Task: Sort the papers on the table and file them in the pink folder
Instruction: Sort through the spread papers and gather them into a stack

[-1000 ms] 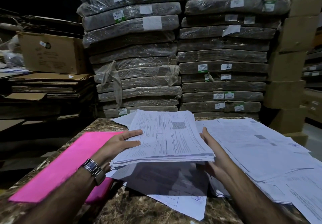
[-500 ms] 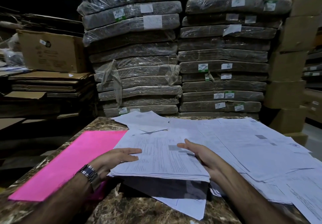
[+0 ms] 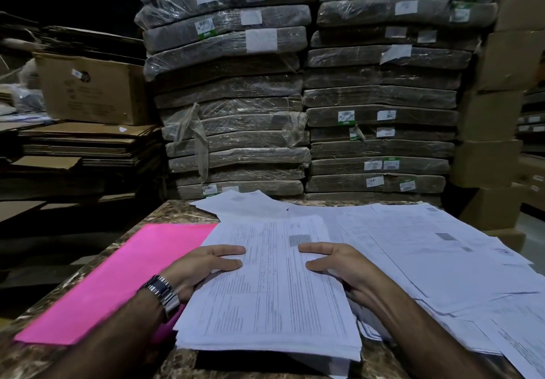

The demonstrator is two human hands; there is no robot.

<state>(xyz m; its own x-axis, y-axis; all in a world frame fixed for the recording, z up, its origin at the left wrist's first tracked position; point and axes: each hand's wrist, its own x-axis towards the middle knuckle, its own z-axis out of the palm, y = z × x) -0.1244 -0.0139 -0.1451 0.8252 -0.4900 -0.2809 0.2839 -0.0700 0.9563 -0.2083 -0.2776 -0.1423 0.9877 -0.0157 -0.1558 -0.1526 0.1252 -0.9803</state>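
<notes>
In the head view, both forearms reach forward from the bottom corners and meet at a thick stack of white printed papers [image 3: 271, 293] in the middle of the brown marble-patterned table [image 3: 174, 214]. The left hand [image 3: 203, 269], a metal wristwatch [image 3: 162, 291] on its wrist, clamps the stack's left edge. Two of its digits lie flat on the top sheet, and the rest are hidden under the edge. The right hand [image 3: 339, 269] mirrors it on the right edge, thumb and forefinger spread over the sheet. The stack's near end is raised, with shadow beneath.

The flat bright pink folder [image 3: 118, 281] lies closed on the table just left of the stack, partly under the left wrist. Loose white sheets [image 3: 427, 254] spread to the right. Plastic-wrapped grey bundles [image 3: 236, 83] are piled behind the table.
</notes>
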